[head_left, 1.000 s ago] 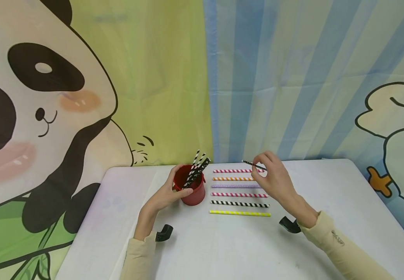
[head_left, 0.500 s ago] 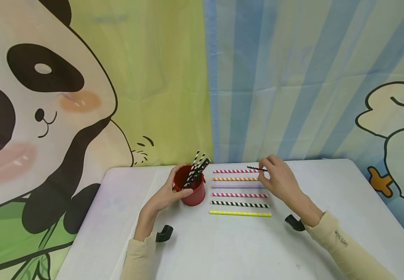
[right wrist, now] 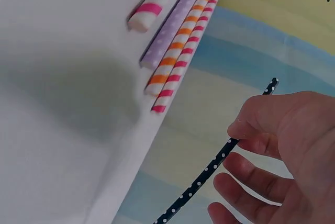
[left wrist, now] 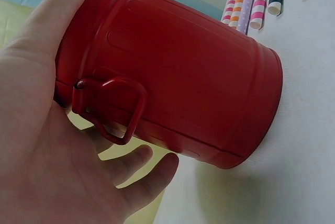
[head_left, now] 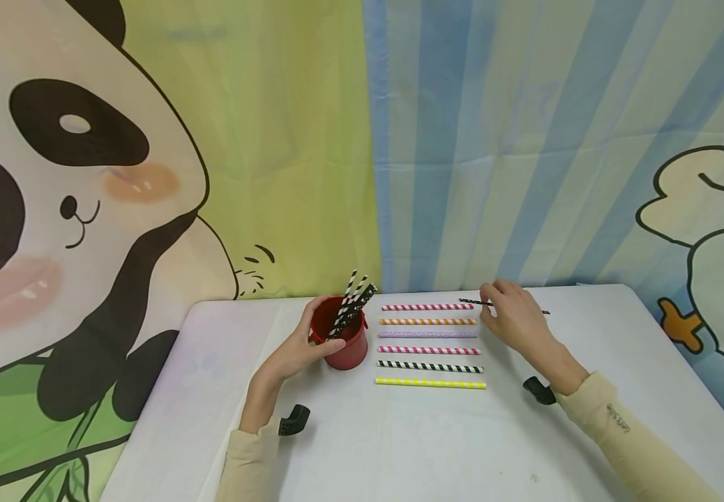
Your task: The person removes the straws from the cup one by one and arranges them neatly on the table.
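Note:
My left hand (head_left: 293,348) grips a small red metal bucket (head_left: 351,352), thumb at the rim and fingers round the far side. In the left wrist view the bucket leans, with a wire handle (left wrist: 140,114) on its side. Several black-and-white paper straws (head_left: 362,298), striped and dotted, stick up out of it. To the right, my right hand (head_left: 515,319) pinches a black paper straw with white dots (right wrist: 201,179) between thumb and index finger, the other fingers loosely bent. That straw sits just above and right of the row of straws, level with its far end.
Several paper straws lie side by side on the white table (head_left: 412,446): pink-striped (head_left: 427,307), orange-striped (head_left: 427,321), lilac dotted (head_left: 427,335), another pink-striped (head_left: 427,350), black-striped (head_left: 431,366) and yellow (head_left: 431,383). A printed curtain (head_left: 299,174) hangs behind the table's back edge.
My right hand has moved right and slightly down with the dotted black straw, away from over the row's right ends. The left hand and bucket have stayed put.

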Demonstrator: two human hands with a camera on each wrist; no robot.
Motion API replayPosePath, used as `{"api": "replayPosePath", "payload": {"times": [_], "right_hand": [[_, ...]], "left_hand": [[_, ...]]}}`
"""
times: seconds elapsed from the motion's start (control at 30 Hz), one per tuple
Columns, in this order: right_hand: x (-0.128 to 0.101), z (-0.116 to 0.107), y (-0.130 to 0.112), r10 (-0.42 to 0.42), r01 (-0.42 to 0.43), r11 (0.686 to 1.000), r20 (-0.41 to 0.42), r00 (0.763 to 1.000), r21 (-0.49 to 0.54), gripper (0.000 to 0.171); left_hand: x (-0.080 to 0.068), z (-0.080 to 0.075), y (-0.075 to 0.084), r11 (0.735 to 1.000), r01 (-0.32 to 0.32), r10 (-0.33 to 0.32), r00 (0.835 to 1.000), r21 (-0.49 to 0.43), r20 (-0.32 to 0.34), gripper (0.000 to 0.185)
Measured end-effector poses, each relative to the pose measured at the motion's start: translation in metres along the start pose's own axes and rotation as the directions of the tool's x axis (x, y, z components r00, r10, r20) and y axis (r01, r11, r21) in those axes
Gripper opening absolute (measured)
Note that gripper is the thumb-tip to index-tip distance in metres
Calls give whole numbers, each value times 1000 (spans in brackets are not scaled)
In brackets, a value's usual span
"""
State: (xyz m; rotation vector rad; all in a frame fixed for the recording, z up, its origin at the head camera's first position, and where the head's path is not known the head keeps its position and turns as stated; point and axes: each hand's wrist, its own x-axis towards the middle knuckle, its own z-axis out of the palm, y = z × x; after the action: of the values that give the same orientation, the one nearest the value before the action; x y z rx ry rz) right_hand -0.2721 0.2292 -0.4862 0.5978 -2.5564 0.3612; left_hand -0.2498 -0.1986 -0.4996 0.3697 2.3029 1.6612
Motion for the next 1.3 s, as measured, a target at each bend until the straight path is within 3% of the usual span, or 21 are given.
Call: {"api": "replayPosePath", "payload": {"times": [0.73,1.3], "right_hand": [[-4,14,39,2,9,993,94,996,-115,16],[-5,19,51,53,-28,990,179,982,-140,16]], "left_hand": [[-1,1,2,1000,-7,7,1000,10,-1,90],[-1,1,0,1000,-1,1,1000,20,-4,91]]}}
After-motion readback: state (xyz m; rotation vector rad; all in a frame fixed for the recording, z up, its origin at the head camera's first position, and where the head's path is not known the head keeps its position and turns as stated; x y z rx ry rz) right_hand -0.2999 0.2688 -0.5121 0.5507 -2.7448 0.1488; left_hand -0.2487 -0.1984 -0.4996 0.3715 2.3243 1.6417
